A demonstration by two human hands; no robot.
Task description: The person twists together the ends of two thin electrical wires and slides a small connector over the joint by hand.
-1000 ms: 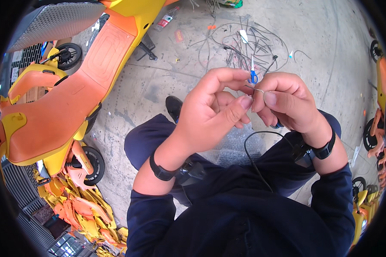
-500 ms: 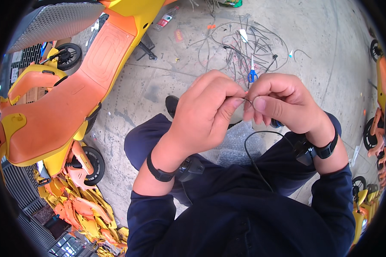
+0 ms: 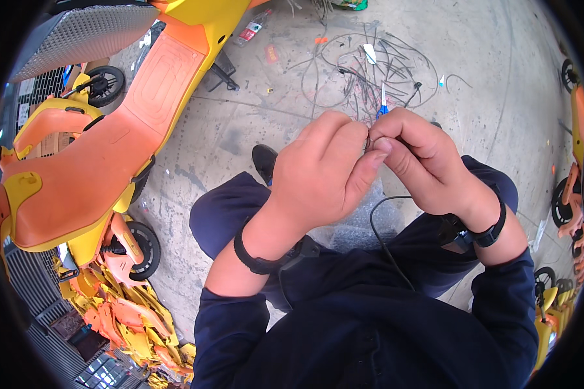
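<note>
Right fingers (image 3: 405,124) partly hide blue-handled scissors (image 3: 382,111); tangled wires (image 3: 368,83) beyond.

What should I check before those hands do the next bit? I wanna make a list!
1. Hands together: left hand and right hand meet in front. Ok.
2. Grip on the small thing between them: the fingers mostly hide it. Cannot tell.
3. Scissors fully in sight: partly hidden beyond the right hand, on the floor. Not ok.
4. Loose wires tidy: tangled on the floor. Not ok.
5. Wristbands on: one on each arm. Ok.
</note>
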